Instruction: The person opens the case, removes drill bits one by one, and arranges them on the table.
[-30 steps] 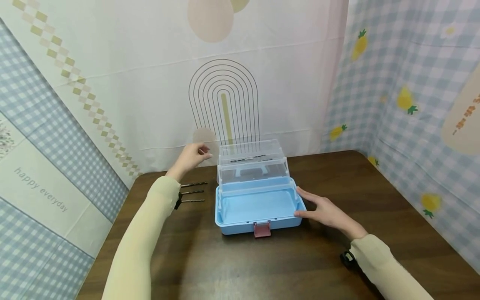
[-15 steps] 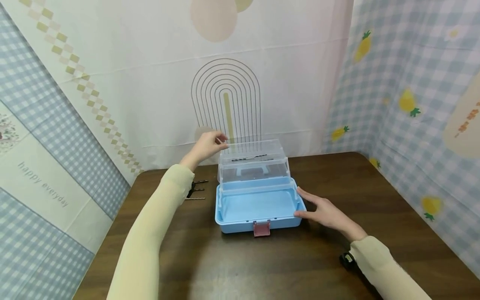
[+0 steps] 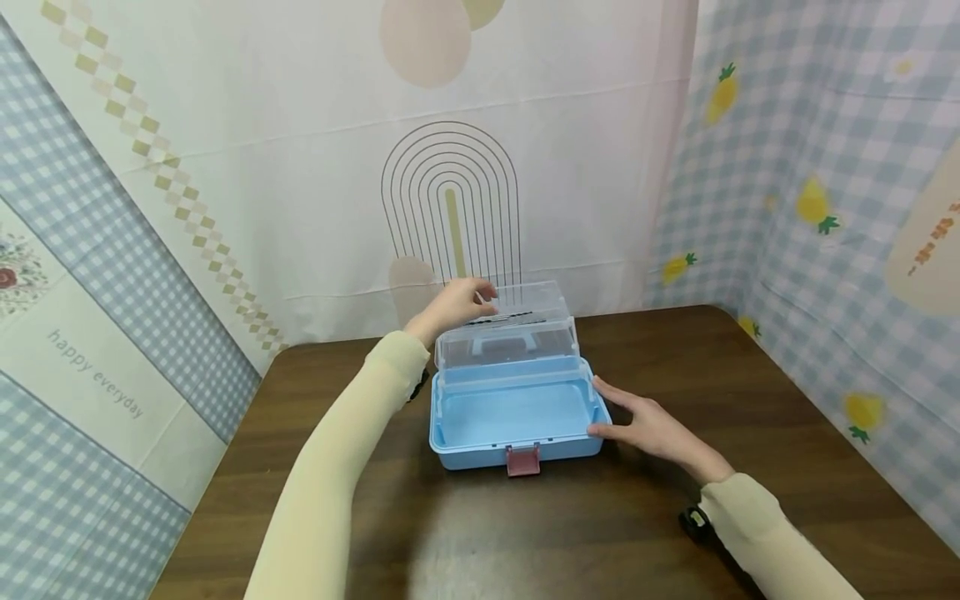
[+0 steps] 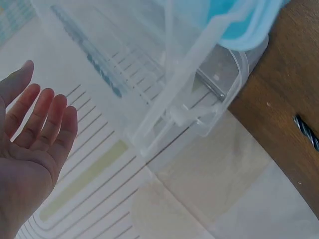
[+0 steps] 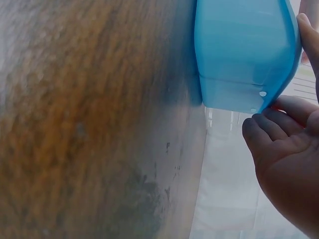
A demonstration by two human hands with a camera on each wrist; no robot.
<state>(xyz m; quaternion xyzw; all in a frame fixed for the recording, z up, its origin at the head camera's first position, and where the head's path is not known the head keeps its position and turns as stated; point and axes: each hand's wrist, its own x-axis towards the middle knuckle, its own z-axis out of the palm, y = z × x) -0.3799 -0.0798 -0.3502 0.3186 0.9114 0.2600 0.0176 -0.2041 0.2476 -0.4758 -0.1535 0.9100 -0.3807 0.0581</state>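
A light-blue toolbox point(image 3: 472, 457) stands unlatched on the table, its clear trays point(image 3: 510, 348) raised toward the back. Dark drill bits point(image 3: 517, 316) lie in the upper tray; the left wrist view shows one spiral bit point(image 4: 102, 72) through the plastic. Over that tray's left part is my left hand point(image 3: 459, 303), fingers loosely bent. From its wrist the palm and fingertips appear with nothing visible between them. My right hand point(image 3: 643, 423) grips the box's right end, thumb at the front corner and fingers farther back. In its own view, fingertips point(image 5: 271, 119) meet the blue wall.
A pink latch point(image 3: 523, 460) hangs at the box's front. Another drill bit point(image 4: 306, 132) lies on the wooden table point(image 3: 525, 533), left of the box; my left arm hides that spot in the head view. A patterned cloth point(image 3: 337, 208) hangs right behind the box.
My left hand has moved right, from beside the box to over the upper tray. Its sleeve now covers the drill bits on the table. The right hand and box have stayed put.
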